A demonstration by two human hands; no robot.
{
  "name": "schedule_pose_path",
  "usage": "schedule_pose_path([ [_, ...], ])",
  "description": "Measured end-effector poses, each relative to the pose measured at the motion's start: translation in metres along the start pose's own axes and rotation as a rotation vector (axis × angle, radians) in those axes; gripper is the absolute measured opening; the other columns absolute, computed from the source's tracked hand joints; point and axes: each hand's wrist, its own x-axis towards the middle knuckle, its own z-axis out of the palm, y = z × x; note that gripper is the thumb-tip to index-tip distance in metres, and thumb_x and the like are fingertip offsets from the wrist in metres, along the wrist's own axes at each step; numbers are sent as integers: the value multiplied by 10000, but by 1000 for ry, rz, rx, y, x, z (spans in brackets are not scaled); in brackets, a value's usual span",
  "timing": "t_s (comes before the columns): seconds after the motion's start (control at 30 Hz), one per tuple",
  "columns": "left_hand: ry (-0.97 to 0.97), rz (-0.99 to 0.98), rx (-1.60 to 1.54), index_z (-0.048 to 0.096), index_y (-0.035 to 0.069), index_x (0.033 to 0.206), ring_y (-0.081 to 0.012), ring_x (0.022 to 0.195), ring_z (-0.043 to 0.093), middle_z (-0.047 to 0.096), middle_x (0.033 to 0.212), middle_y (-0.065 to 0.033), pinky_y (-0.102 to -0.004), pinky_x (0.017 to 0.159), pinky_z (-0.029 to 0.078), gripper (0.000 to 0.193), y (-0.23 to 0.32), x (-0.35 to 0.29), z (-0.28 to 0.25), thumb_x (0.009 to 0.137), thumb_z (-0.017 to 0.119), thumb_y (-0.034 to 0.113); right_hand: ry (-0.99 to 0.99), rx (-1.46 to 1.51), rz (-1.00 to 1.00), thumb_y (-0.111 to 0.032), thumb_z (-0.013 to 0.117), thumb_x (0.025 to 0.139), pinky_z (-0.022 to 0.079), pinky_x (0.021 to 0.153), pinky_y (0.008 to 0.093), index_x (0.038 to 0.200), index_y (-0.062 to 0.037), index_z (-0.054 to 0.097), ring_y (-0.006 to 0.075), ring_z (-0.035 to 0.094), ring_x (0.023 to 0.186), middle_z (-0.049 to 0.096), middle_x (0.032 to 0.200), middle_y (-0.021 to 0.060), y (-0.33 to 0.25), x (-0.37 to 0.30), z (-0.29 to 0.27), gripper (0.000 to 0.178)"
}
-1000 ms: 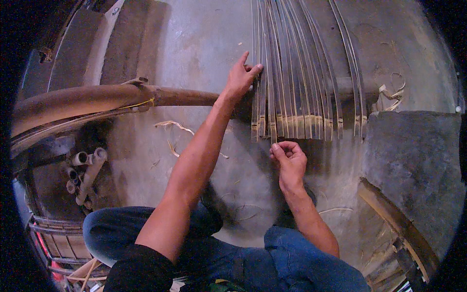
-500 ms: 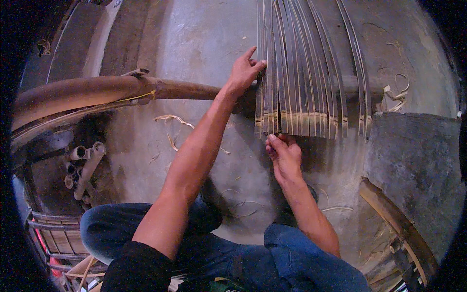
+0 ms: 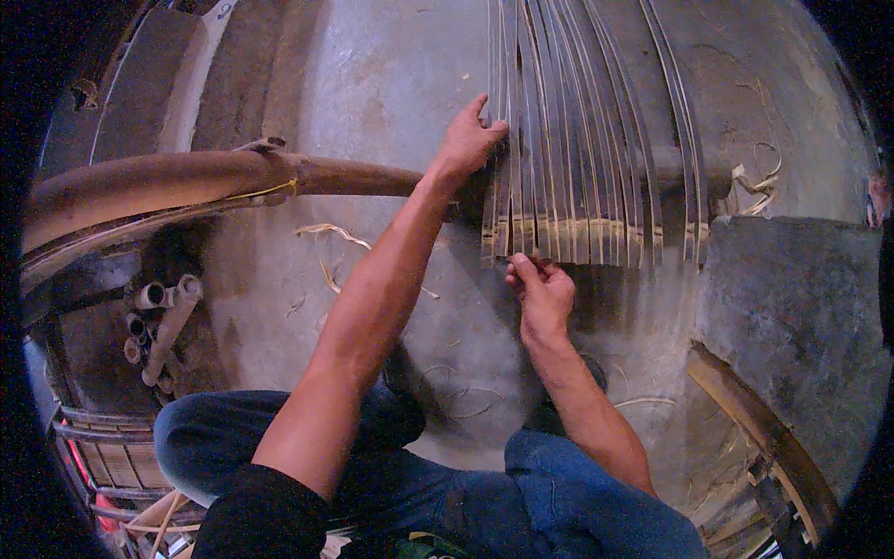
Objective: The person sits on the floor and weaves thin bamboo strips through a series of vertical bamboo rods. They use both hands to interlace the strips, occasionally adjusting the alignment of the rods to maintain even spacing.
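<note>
Long, narrow dark strips [image 3: 577, 177], apparently split bamboo, hang side by side over a thick horizontal pole, their pale-banded lower ends toward me. My right hand [image 3: 545, 293] is closed at the bottom edge of the row, thumb and forefinger pinching a strip's end near the left side. Up at the row's left edge, my left hand [image 3: 470, 140] has its forefinger stretched out and its thumb against the outermost strips. Its remaining fingers are partly hidden. Two or three strips [image 3: 684, 140] lie apart from the others on the right.
A thick bamboo pole [image 3: 168, 182] with a yellow tie runs across from the left. Short cut tubes [image 3: 172, 321] are piled below it. Pale shavings [image 3: 340, 233] litter the concrete floor. A curved bamboo piece [image 3: 759, 419] lies at the lower right, beside a dark slab [image 3: 792, 289].
My right hand has shifted slightly left along the strip ends. The dark gap among the strips now lies farther left. My left hand has hardly moved.
</note>
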Motion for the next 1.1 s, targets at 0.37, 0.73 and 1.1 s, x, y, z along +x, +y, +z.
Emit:
schedule_pose_path([
  [0.37, 246, 606, 708, 262, 113, 1434, -281, 1361, 239, 222, 1484, -153, -477, 1085, 201, 723, 36, -35, 38, 860, 507, 478, 36, -153, -116, -108, 704, 776, 505, 603, 267, 871, 1, 609, 140, 607, 640, 643, 761, 64, 7, 10, -6, 174],
  [0.73, -59, 675, 924, 258, 236, 1446, -256, 1401, 160, 186, 1520, -52, -496, 1116, 131, 679, 44, -47, 56, 875, 423, 565, 482, 319, -184, -194, 644, 797, 371, 483, 252, 980, -88, 596, 101, 473, 655, 533, 775, -10, -75, 0, -100, 217],
  [1.1, -112, 647, 875, 261, 207, 1445, -274, 1395, 174, 185, 1518, -76, -509, 1109, 140, 712, 47, -68, 71, 861, 431, 577, -52, 31, -278, -204, 505, 908, 382, 429, 223, 1257, 10, 484, 63, 439, 478, 502, 637, 9, -134, -48, -80, 410],
])
